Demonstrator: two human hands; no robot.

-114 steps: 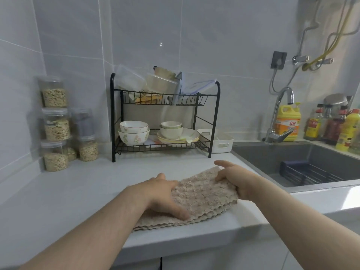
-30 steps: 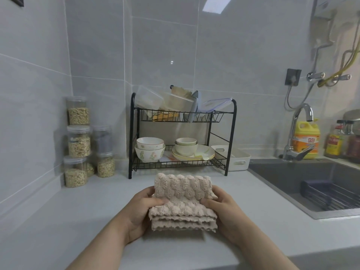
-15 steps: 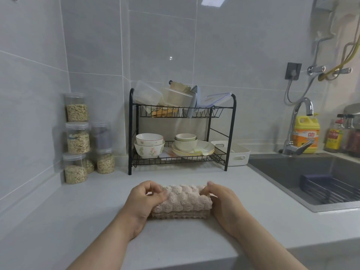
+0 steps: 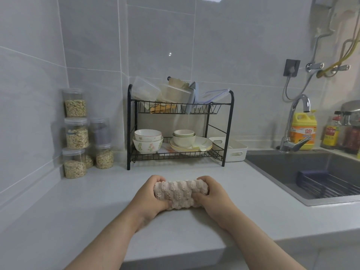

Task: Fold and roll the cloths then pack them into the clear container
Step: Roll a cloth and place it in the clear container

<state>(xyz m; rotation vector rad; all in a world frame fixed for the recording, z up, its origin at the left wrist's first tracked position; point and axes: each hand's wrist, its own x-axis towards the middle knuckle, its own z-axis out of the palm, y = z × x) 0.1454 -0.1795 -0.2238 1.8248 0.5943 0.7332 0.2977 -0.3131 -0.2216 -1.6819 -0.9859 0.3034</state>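
Head camera view: a beige waffle-textured cloth, wound into a thick roll, lies crosswise on the pale grey worktop near its front edge. The person's left hand is clamped round the roll's left end and the right hand round its right end, fingers curled over the top and thumbs tucked underneath. The step in hand appears to be tightening the roll. Doing it well likely means equal pressure at both ends, so the layers do not telescope, and the loose edge kept beneath so it cannot spring open when lifted. Behind stands a black wire rack with bowls below and clear plastic containers on top, one of them possibly the destination. Grain jars line the left wall; a sink lies to the right.
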